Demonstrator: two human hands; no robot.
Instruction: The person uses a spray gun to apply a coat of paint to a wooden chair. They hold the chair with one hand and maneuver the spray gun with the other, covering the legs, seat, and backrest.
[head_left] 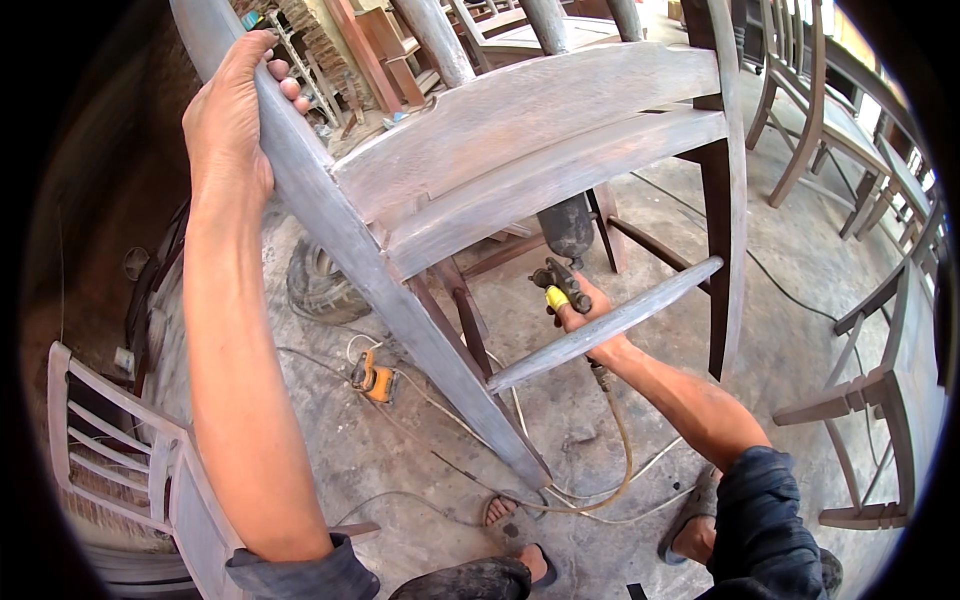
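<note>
A wooden chair (540,125) with a patchy grey-white coat tilts in front of me, its back side toward me. My left hand (228,125) is closed round the long upright at its upper left. My right hand (592,300) reaches beneath the chair, behind its lower round rung (610,325), which hides part of the wrist. It grips a spray gun (568,285) with a dark cup (567,228) on it, just below the seat-level rail. Something yellow shows at its fingers. A tan hose (625,440) runs down from the gun.
An orange power sander (374,380) lies on the concrete floor among looping hoses and cords. Behind it is a tyre (322,280). Other chairs stand at lower left (185,490), right (890,400) and far right (815,130). My sandalled feet are just below the chair.
</note>
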